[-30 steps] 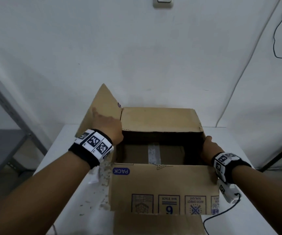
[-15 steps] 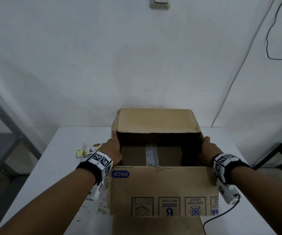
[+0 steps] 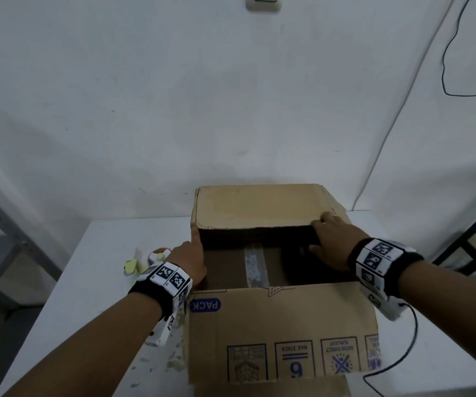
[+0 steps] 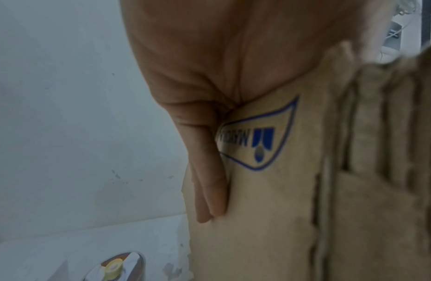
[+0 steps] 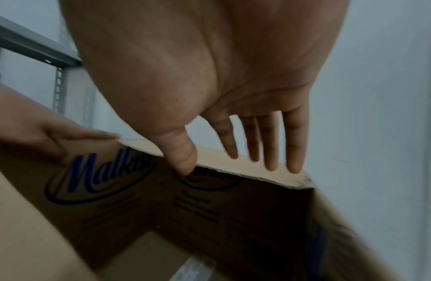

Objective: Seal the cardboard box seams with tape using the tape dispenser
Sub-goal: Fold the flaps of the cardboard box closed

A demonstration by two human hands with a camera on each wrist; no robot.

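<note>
Nearest me, the near flap of the cardboard box hangs open toward my body, its printed icons and a blue "PACK" label upside down. The box sits on the white table, top not yet closed.

Past the flap, the box's inside is open to view; a strip of old tape runs along the bottom seam.

My left hand lies flat against the box's left side, fingers straight and pressed together along the cardboard, the index finger reaching up the left corner edge. It grips nothing.

My right hand is at the right end of the far flap: four straight fingers on its upper face, thumb under the edge. Loosely spread; the flap lies between thumb and fingers.

The far flap is folded in, roughly level over the back half of the opening.

Left of the box, just beyond my left wrist, the tape dispenser lies on the table, partly hidden by the hand, untouched.

Beyond: white wall, a switch plate at top, a black cable at right.
</note>
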